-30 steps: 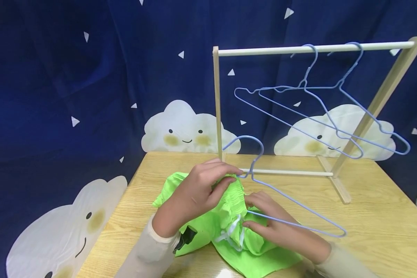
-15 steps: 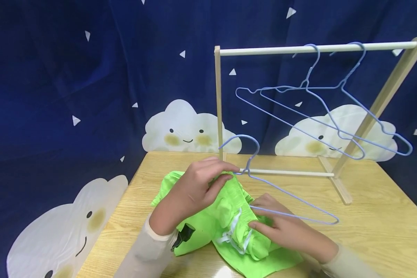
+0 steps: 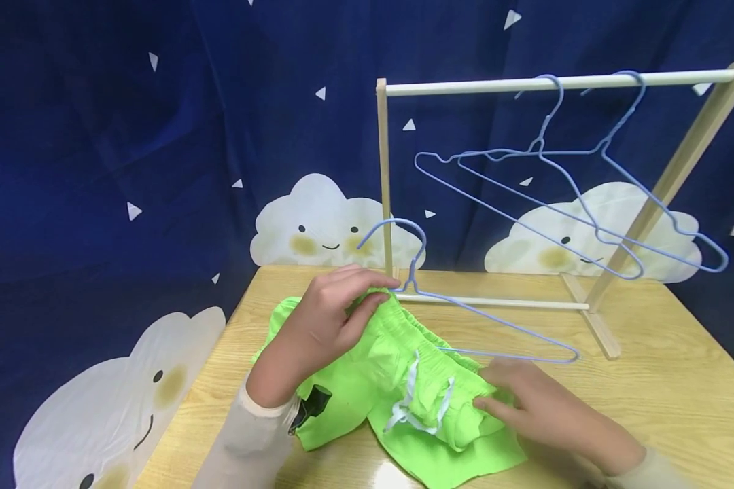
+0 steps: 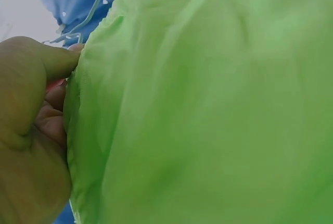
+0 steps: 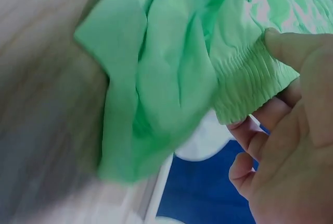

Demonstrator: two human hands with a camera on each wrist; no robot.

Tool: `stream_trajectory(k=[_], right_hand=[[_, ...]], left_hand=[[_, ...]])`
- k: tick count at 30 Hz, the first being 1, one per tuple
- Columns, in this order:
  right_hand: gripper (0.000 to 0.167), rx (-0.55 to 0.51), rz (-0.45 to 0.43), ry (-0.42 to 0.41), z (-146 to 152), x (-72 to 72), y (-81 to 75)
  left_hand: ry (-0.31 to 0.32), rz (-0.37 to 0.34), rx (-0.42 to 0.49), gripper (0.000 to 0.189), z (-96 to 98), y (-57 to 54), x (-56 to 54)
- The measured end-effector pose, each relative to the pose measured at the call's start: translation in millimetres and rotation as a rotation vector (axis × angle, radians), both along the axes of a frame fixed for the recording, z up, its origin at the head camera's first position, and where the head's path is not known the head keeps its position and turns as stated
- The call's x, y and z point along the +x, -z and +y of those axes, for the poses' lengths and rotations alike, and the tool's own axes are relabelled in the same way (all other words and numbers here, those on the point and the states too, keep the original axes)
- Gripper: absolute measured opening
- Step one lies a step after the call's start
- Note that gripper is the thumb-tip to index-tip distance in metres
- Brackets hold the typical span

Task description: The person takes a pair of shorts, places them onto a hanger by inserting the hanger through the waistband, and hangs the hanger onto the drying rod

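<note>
A pair of bright green shorts with a white drawstring lies partly bunched on the table. At the waistband's left end, beside the hanger's neck, my left hand pinches the fabric. A blue wire hanger stands hook up, its left part hidden in the shorts and its right arm jutting out behind the waistband. My right hand pinches the waistband's other end between thumb and fingers. In the right wrist view the gathered elastic shows between that thumb and the fingers. Green cloth fills most of the left wrist view.
A wooden rack stands at the back right of the table. Two more blue hangers hang from its bar. A dark blue curtain with white clouds and triangles is behind. A black clip-like piece is at the left cuff.
My right hand has drawn the waistband to the right, spreading it wider and flatter. My left hand and the hanger have shifted left and slightly up. More of the drawstring shows.
</note>
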State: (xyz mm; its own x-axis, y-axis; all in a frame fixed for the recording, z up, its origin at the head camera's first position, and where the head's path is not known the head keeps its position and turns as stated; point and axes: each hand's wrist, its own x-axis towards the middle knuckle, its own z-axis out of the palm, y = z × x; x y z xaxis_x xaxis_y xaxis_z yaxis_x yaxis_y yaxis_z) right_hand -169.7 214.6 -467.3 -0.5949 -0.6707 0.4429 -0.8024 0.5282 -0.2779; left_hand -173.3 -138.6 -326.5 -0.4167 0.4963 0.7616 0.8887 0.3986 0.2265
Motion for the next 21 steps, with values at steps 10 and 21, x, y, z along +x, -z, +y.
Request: stream_trajectory(k=[10, 21], right_hand=[[0.030, -0.046, 0.096, 0.181, 42.5, 4.5, -16.8], [0.046, -0.190, 0.212, 0.309, 77.7, 18.1, -41.1]], left_hand=[[0.000, -0.023, -0.031, 0.017, 0.4, 2.7, -4.9], [0.036, -0.027, -0.035, 0.018, 2.9, 5.3, -7.8]])
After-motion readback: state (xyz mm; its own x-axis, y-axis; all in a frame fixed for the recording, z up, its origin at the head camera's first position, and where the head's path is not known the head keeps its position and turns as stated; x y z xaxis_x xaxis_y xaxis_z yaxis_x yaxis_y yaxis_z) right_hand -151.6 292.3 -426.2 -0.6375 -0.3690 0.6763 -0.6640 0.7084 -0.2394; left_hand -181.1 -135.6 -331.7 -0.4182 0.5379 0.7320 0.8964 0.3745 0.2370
